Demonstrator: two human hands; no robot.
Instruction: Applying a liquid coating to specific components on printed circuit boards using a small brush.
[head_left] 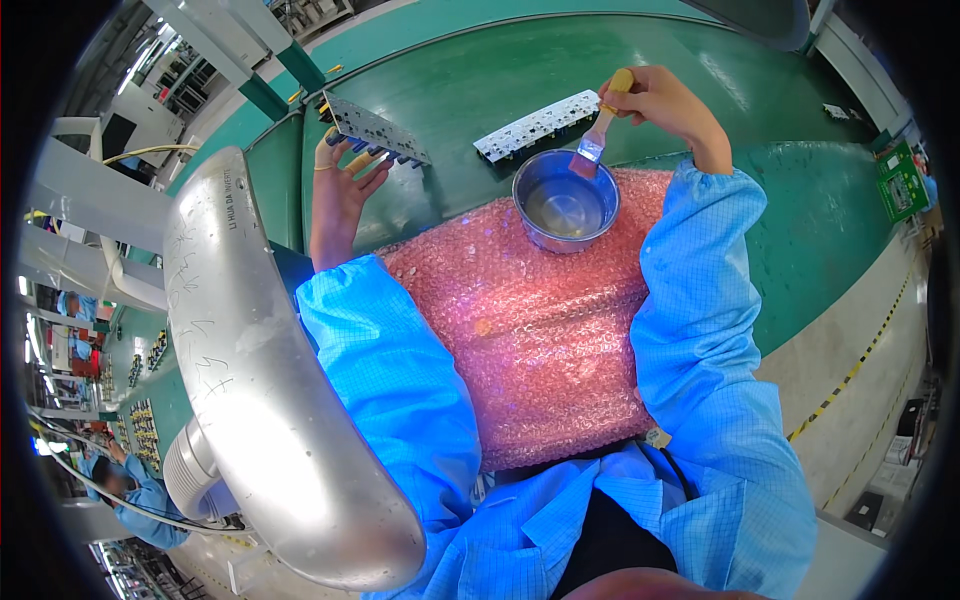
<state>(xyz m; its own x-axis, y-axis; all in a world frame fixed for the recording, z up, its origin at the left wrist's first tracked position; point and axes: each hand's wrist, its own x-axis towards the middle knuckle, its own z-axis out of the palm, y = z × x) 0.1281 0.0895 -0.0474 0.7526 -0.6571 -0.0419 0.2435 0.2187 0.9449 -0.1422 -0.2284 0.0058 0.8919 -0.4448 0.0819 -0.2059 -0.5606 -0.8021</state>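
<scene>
My left hand grips a circuit board by its components, tilted above the green bench at the far left. Yellow finger cots cover some of its fingertips. My right hand is closed round the yellow handle of a flat brush. The bristles point down inside the rim of a round metal bowl, which appears to hold a little clear liquid. Behind the bowl, a second long circuit board lies on the bench, pale side up with components underneath.
Pink bubble wrap covers the near bench under the bowl. A large silver duct hood rises close by my left arm. At far right sits a green circuit board. Another person works at the lower left.
</scene>
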